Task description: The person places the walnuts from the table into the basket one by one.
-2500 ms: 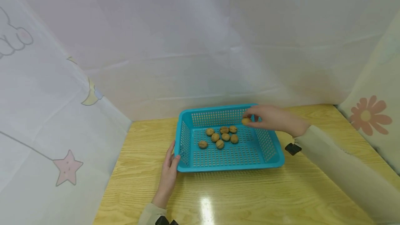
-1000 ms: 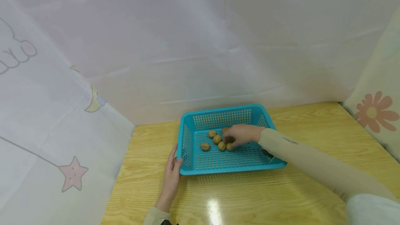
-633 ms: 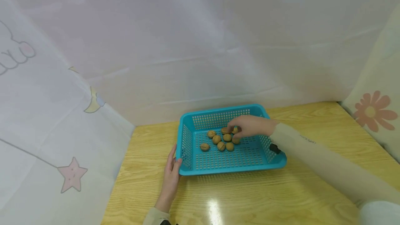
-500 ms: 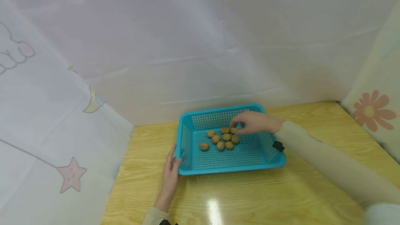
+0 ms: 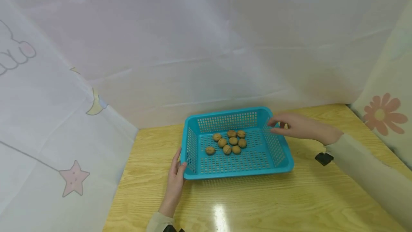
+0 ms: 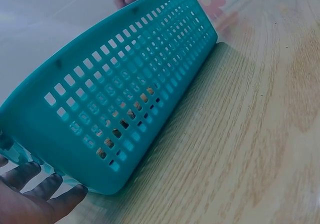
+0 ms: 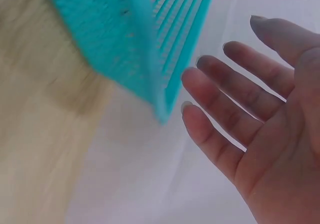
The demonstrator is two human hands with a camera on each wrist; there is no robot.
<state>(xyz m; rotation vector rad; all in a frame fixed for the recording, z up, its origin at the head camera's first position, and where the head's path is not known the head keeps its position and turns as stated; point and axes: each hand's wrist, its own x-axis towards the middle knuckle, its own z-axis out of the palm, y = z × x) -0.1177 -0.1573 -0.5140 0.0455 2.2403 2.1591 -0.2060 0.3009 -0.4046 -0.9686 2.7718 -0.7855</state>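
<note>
A blue plastic basket (image 5: 238, 173) with slotted walls stands on the wooden table and holds several walnuts (image 5: 222, 143), grouped around the left and middle of its floor. My left hand (image 5: 175, 185) holds the basket's front left corner, the thumb at the rim and the fingers along the outer left side. In the left wrist view, the left fingers (image 6: 65, 201) lie against the wall below the rim. My right hand (image 5: 299, 126) hovers at the basket's right rim, holding nothing. Its fingers (image 7: 215, 102) are spread and loosely bent in the right wrist view.
The wooden table (image 5: 257, 203) extends in front of the basket and to both sides. A pale cloth (image 5: 209, 46) hangs close behind the basket. Printed cloth (image 5: 74, 146) borders the table on the left, and another with a red flower (image 5: 379, 115) on the right.
My right hand carried a walnut into the basket and let it go among the others. It has since lifted and moved right, out to the rim. The left hand keeps its hold on the basket.
</note>
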